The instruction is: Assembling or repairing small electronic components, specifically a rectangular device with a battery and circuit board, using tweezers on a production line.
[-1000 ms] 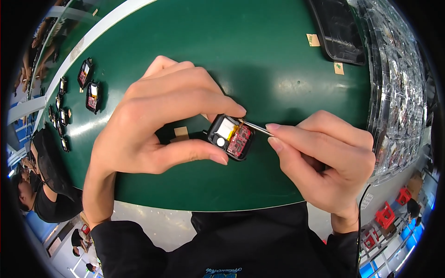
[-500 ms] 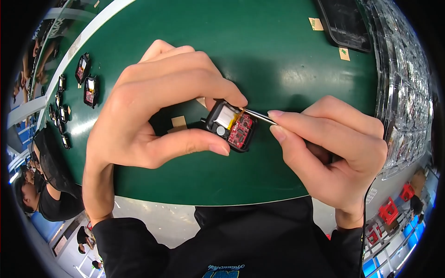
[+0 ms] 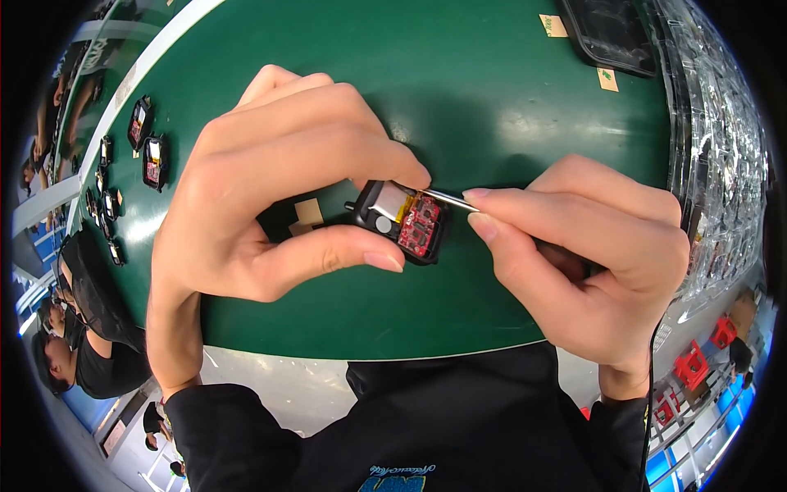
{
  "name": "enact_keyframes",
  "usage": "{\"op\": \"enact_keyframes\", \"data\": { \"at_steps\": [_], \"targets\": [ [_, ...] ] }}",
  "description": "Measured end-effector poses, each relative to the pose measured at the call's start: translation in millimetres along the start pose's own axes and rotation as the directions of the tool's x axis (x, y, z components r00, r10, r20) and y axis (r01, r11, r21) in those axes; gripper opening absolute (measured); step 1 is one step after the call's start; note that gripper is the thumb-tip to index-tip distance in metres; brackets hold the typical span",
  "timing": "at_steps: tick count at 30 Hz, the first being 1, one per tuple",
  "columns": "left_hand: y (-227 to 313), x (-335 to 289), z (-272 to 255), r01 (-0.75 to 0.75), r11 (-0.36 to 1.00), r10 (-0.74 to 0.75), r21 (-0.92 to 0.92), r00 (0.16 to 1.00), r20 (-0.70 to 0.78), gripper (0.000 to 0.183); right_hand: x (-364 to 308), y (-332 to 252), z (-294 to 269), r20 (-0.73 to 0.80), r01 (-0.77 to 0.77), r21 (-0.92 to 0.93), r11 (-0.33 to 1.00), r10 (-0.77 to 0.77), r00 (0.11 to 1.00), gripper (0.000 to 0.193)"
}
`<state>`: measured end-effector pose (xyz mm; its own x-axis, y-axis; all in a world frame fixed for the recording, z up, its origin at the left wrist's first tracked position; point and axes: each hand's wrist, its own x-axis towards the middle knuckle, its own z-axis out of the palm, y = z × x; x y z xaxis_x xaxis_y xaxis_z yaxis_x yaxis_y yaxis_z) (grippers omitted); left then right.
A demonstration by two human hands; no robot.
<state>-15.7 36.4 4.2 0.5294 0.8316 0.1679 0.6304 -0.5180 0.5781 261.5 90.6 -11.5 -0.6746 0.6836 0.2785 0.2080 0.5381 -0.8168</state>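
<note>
Between the thumb and index finger of my left hand (image 3: 279, 172) is a small black device housing (image 3: 373, 201), tilted and with its inside facing up. A silver battery cell (image 3: 391, 200) with yellow tape, a round silver part (image 3: 383, 224) and a red circuit board (image 3: 421, 225) show inside it. My right hand (image 3: 590, 254) pinches a thin metal tool (image 3: 448, 199), likely tweezers, with its fingers closed. The tool's tip meets the housing's upper edge beside my left index fingertip; exactly what it touches is too small to tell.
The green table (image 3: 475, 90) carries similar open housings (image 3: 154, 162) at the left. A black tray (image 3: 607, 33) with paper labels (image 3: 607, 79) lies at the far right. Stacked clear plastic trays (image 3: 713, 156) line the right edge. A person (image 3: 90, 353) sits at the left.
The housing has turned and shifted slightly left in my left hand. The metal tool has moved a little left and up with it, its tip staying at the housing's upper edge.
</note>
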Motion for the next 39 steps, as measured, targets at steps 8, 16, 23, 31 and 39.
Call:
{"op": "enact_keyframes", "data": {
  "at_steps": [8, 16, 23, 31, 39],
  "targets": [
    [0.8, 0.9, 0.5, 0.004, 1.000, -0.004, -0.007, 1.000, -0.003, 0.060, -3.4, 1.9, -0.3, -0.007, -0.024, 0.010, 1.000, 0.024, 1.000, 0.024],
    [-1.0, -2.3, 1.4, -0.025, 1.000, 0.025, 0.006, 1.000, -0.018, 0.060, -0.3, -1.3, -0.3, 0.002, -0.028, 0.023, 0.999, 0.028, 1.000, 0.023],
    [3.7, -0.2, 1.4, 0.036, 0.999, -0.036, -0.025, 0.999, -0.005, 0.061, -1.7, 6.6, 0.9, -0.010, 0.039, 0.029, 0.999, -0.039, 0.999, 0.023],
    [1.6, -1.9, 2.0, 0.015, 1.000, -0.016, -0.025, 1.000, -0.019, 0.059, -1.7, 1.1, -1.7, -0.005, -0.016, 0.046, 0.999, 0.017, 1.000, 0.021],
    [3.2, -0.6, -0.2, 0.031, 0.999, -0.031, -0.033, 0.999, -0.012, 0.056, -6.9, 2.5, 3.5, -0.059, 0.058, 0.019, 0.998, -0.056, 0.997, 0.024]
  ]
}}
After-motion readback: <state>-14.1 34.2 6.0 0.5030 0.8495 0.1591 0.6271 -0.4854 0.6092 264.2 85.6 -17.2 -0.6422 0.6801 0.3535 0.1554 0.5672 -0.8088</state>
